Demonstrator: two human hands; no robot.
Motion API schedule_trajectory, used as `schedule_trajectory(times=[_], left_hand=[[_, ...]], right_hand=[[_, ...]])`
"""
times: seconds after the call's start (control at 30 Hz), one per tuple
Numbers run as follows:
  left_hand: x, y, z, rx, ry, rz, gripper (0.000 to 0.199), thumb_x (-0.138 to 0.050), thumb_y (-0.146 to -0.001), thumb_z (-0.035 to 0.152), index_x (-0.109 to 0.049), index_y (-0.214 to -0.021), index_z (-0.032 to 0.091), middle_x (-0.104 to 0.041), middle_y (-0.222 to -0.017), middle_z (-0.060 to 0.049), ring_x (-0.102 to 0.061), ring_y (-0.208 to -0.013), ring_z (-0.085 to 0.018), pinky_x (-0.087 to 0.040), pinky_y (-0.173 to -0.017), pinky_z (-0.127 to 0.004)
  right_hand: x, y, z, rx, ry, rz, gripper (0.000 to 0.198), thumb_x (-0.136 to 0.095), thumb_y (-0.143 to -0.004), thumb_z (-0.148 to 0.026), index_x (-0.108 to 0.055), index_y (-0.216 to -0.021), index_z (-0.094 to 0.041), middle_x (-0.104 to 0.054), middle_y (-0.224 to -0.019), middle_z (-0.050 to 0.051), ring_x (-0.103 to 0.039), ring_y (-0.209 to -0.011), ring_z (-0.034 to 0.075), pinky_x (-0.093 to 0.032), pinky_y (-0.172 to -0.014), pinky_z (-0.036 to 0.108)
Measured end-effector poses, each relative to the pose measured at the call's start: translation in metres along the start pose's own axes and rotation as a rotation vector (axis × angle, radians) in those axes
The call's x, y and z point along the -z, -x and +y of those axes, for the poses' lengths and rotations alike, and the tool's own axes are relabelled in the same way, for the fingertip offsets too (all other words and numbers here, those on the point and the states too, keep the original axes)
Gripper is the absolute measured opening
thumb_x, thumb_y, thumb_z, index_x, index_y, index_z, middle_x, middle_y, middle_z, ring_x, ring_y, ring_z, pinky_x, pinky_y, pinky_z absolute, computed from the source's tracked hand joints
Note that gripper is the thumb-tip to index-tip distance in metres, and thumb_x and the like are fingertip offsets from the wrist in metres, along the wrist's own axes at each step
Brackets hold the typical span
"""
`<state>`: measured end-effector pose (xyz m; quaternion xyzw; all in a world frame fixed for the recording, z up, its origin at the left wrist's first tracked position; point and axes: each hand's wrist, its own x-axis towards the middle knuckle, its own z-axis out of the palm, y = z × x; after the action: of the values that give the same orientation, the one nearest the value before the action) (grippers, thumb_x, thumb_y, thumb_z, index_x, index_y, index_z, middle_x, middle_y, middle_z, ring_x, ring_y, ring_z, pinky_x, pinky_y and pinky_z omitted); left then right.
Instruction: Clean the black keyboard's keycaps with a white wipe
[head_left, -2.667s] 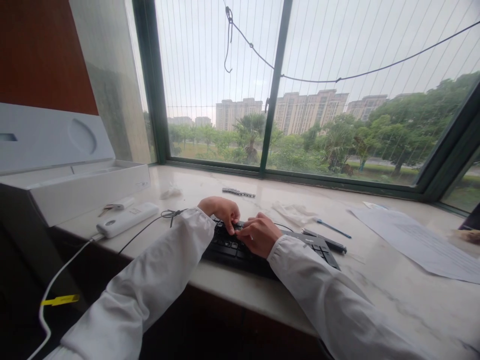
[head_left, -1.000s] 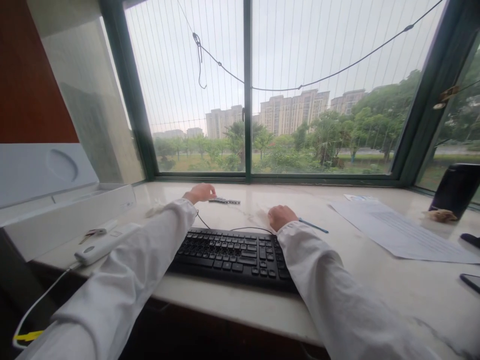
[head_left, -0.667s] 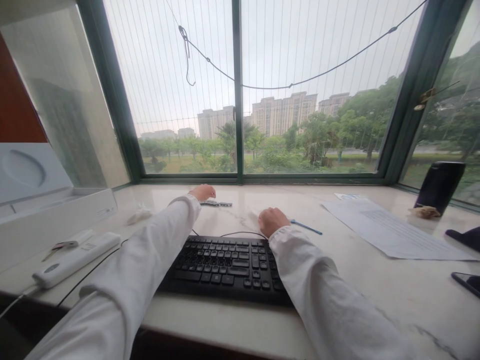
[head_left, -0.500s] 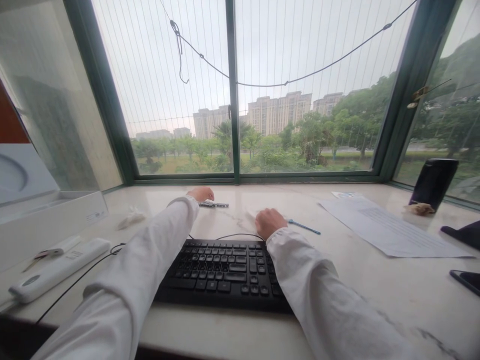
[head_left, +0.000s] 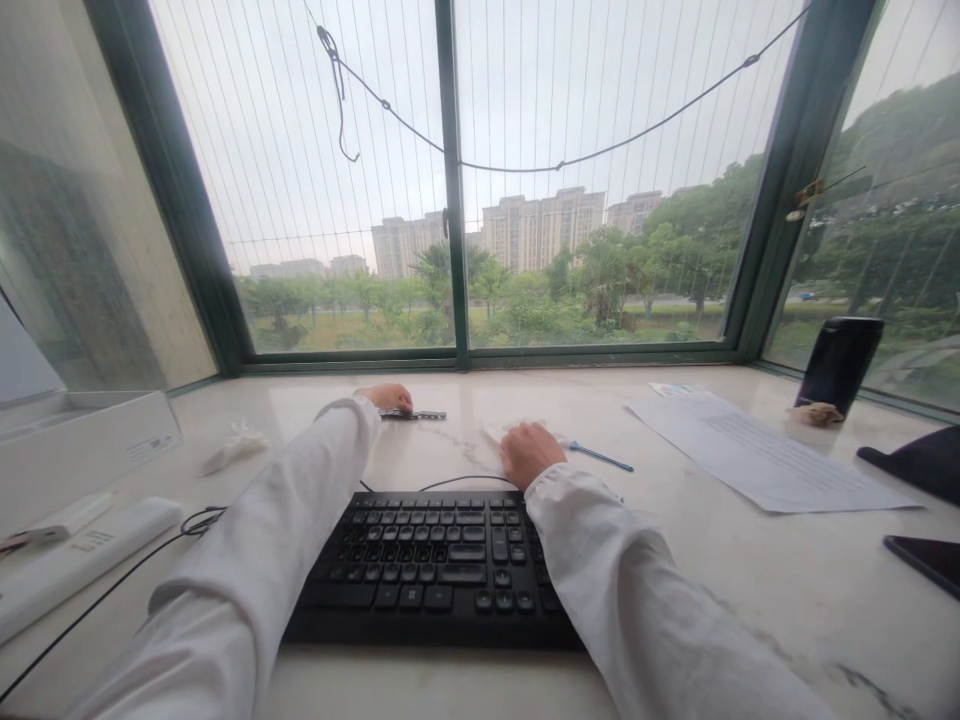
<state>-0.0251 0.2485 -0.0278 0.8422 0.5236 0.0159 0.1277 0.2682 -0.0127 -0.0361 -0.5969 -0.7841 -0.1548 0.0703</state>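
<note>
A black keyboard (head_left: 420, 565) lies between my forearms, and some spots among its keys look like bare sockets without caps. Beyond it, my left hand (head_left: 390, 397) has its fingers curled down at a thin dark strip (head_left: 429, 414) with small pale marks, possibly a row of key caps. Whatever those fingertips pinch is too small to make out. My right hand (head_left: 529, 455) is closed just behind the keyboard's top edge, its fingertips hidden. Something white and flat (head_left: 495, 433) shows beside it, and a thin blue stick (head_left: 602, 457) lies to its right.
White boxes (head_left: 142, 435), a crumpled tissue (head_left: 234, 447) and a white power strip (head_left: 90, 560) with a black cable stand at left. A printed sheet (head_left: 750, 450), an upright black phone (head_left: 840, 365) and another dark device (head_left: 926, 562) are at right. Windows (head_left: 457, 365) border the marble sill.
The whole view has shifted slightly, so things sit further left. My left fingers have curled down more at the dark strip. My right hand stays closed in about the same place.
</note>
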Motion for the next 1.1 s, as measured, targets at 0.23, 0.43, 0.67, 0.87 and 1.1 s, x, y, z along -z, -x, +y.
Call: schedule_trajectory(times=[0.23, 0.43, 0.67, 0.87, 1.1], left_hand=[[0.002, -0.001, 0.006, -0.022, 0.133, 0.085, 0.035, -0.068, -0.066, 0.049, -0.072, -0.087, 0.021, -0.072, -0.099, -0.005, -0.061, -0.09, -0.022, -0.043, -0.076, -0.026], [0.018, 0.01, 0.034, -0.002, 0.268, 0.237, 0.04, -0.07, -0.066, 0.05, -0.069, -0.088, 0.016, -0.071, -0.098, -0.011, -0.06, -0.08, -0.021, -0.041, -0.063, -0.025], [0.039, 0.068, 0.097, -0.134, 0.437, 0.293, 0.043, -0.06, -0.078, 0.053, -0.065, -0.099, 0.016, -0.07, -0.103, -0.012, -0.061, -0.083, -0.017, -0.041, -0.059, -0.024], [0.03, 0.154, 0.159, -0.286, 0.532, 0.277, 0.045, -0.065, -0.074, 0.055, -0.069, -0.095, 0.016, -0.072, -0.094, -0.011, -0.063, -0.076, -0.018, -0.042, -0.059, -0.026], [-0.019, 0.192, 0.191, -0.332, 0.646, 0.467, 0.039, -0.068, -0.075, 0.051, -0.073, -0.088, 0.015, -0.074, -0.083, -0.009, -0.068, -0.079, -0.02, -0.05, -0.068, -0.028]], right_hand=[[0.001, 0.0, 0.0, -0.012, -0.018, 0.009, 0.03, -0.044, -0.086, -0.018, -0.073, -0.089, -0.009, -0.071, -0.093, 0.017, -0.062, -0.091, 0.026, -0.04, -0.082, 0.034], [0.006, 0.0, 0.001, -0.035, -0.114, 0.121, 0.029, -0.044, -0.088, -0.017, -0.072, -0.085, -0.01, -0.071, -0.09, 0.016, -0.06, -0.091, 0.025, -0.04, -0.083, 0.035], [0.005, -0.005, 0.002, -0.277, -0.766, 0.312, 0.018, -0.059, -0.08, -0.023, -0.074, -0.09, -0.02, -0.074, -0.09, 0.005, -0.065, -0.086, 0.019, -0.046, -0.082, 0.031], [0.005, -0.015, 0.003, -0.492, -1.535, 0.315, 0.032, -0.074, -0.064, -0.028, -0.069, -0.094, -0.018, -0.073, -0.087, 0.007, -0.065, -0.08, 0.018, -0.047, -0.073, 0.031], [0.016, -0.011, -0.013, -0.423, -2.074, 0.174, 0.034, -0.078, -0.059, -0.025, -0.066, -0.091, -0.024, -0.072, -0.089, 0.001, -0.064, -0.086, 0.017, -0.047, -0.073, 0.028]])
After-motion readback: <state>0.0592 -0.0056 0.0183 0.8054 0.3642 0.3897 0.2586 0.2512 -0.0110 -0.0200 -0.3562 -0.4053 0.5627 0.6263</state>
